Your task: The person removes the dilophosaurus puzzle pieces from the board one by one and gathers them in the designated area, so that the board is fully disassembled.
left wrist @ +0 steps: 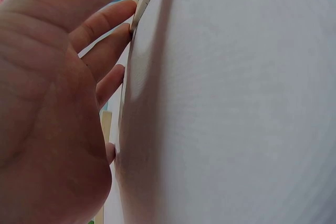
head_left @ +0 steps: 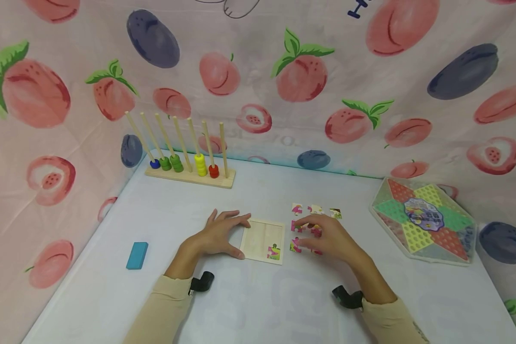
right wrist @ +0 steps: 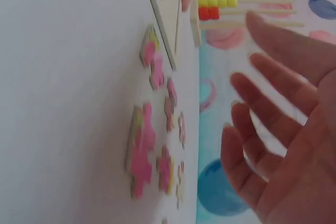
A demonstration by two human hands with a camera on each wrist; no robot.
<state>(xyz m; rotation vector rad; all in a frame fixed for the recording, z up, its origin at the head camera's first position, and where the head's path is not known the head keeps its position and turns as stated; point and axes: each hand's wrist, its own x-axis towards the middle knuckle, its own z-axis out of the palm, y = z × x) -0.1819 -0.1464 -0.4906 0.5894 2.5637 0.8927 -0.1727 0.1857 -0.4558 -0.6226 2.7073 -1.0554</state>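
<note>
A square wooden puzzle tray [head_left: 262, 236] lies on the table with one puzzle piece [head_left: 274, 251] in its lower right corner. My left hand [head_left: 219, 234] is spread at the tray's left side; thumb and index finger touch its edge. In the left wrist view, the fingertips [left wrist: 126, 9] meet the thin wooden edge. Just right of the tray, my right hand [head_left: 333, 239] hovers over loose pink, green and yellow puzzle pieces [head_left: 295, 245], fingers loosely bent. The right wrist view shows nothing in that hand [right wrist: 294, 124], apart from the pieces [right wrist: 142, 150]. It partly covers some pieces in the head view.
A wooden bead abacus [head_left: 189, 177] with upright rods stands at the back left. A blue block [head_left: 137, 255] lies at the left. On the right sits a hexagonal board-game box [head_left: 423, 220]. A fruit-printed curtain [head_left: 258, 71] rises behind the table.
</note>
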